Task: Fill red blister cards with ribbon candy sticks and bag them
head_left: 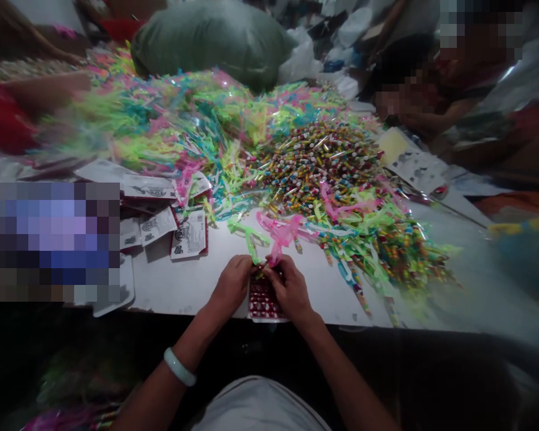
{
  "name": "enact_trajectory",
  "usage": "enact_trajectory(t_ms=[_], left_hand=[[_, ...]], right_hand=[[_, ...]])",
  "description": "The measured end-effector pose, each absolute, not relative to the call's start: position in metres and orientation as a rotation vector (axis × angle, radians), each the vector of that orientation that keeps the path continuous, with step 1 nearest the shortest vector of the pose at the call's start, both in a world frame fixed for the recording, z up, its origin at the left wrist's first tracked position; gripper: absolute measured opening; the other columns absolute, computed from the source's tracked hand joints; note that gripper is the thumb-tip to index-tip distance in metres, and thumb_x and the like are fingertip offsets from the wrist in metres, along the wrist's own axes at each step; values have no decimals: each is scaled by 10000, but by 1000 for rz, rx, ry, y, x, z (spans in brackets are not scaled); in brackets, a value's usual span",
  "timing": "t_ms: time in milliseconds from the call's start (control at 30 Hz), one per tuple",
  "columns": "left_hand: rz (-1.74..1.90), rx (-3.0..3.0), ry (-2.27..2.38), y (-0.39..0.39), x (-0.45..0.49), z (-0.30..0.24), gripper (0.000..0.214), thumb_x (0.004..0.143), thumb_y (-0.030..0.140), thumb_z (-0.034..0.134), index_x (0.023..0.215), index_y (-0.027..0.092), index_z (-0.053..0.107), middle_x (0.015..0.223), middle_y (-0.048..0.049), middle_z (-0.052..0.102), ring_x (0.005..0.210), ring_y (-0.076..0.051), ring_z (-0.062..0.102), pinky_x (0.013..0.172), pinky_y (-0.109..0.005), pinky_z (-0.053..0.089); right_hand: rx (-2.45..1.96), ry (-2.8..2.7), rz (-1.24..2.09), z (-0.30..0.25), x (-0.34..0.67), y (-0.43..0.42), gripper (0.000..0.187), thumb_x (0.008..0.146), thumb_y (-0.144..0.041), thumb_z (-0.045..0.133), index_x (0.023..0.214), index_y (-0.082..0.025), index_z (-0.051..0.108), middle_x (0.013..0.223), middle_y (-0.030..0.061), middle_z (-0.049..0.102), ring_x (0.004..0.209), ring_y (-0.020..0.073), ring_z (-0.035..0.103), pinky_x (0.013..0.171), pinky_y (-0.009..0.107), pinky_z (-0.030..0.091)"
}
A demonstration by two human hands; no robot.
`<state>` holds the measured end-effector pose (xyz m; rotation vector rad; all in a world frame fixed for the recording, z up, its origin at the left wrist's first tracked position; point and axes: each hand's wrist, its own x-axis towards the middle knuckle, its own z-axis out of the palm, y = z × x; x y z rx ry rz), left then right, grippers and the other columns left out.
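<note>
My left hand [230,285] and my right hand [291,288] meet at the near edge of a white table [193,281], fingers curled over a red card with white rim [261,302]. The left hand pinches a green plastic strip [251,246]. A pink plastic strip [282,234] rises from the pinched fingers of the right. A pale bangle [179,366] circles my left wrist.
A heap of small coloured candy tubes [317,161] and a wide spread of neon plastic strips [170,126] cover the table. Printed cards [188,234] lie at left. A grey-green sack [211,39] sits behind. Other people sit at the far left and right.
</note>
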<state>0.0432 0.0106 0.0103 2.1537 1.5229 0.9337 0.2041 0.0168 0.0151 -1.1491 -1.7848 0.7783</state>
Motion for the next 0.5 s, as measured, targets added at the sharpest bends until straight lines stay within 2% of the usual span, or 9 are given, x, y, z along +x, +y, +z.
enact_trajectory(t_ms=[267, 500], left_hand=[[975, 2123, 1506, 11, 45, 8, 167, 898, 161, 398, 884, 159, 564, 882, -78, 607, 863, -208, 538, 756, -338, 474], [1048, 2060, 1504, 9, 44, -2, 200, 837, 102, 395, 894, 162, 576, 891, -79, 602, 858, -205, 545, 739, -340, 490]], right_hand=[[-1243, -1879, 652, 22, 198, 14, 70, 878, -235, 494, 944, -217, 508, 868, 25, 587, 795, 163, 584, 725, 280, 481], [-1218, -1900, 521, 20, 178, 0, 129, 894, -198, 429, 983, -201, 524, 895, 67, 600, 861, 183, 586, 754, 304, 493]])
